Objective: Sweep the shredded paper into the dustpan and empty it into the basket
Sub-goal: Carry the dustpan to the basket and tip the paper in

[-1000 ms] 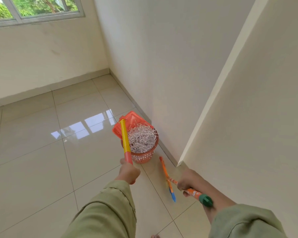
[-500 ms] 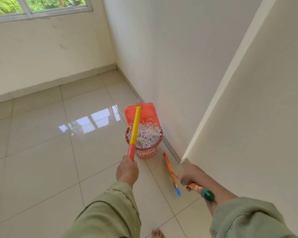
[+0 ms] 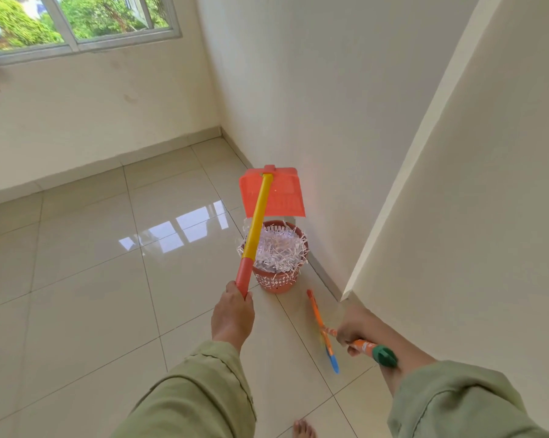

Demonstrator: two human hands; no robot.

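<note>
An orange dustpan [image 3: 282, 192] on a yellow and red handle hangs tilted above and behind the orange basket [image 3: 277, 284]. My left hand [image 3: 233, 314] grips the red end of that handle. White shredded paper [image 3: 277, 248] heaps over the basket's rim. My right hand [image 3: 353, 331] grips the orange handle of a broom with a green cap. The broom's head [image 3: 322, 330] lies low over the floor to the right of the basket.
The basket stands on glossy beige floor tiles [image 3: 86, 295] at the foot of the right wall. A wall corner [image 3: 345, 297] juts out just right of the basket. A window [image 3: 77, 23] is at the far upper left. A bare toe [image 3: 303, 428] shows at the bottom edge.
My left hand has swung the dustpan from the basket's left rim up to above and behind the basket. The right hand and broom stayed in place.
</note>
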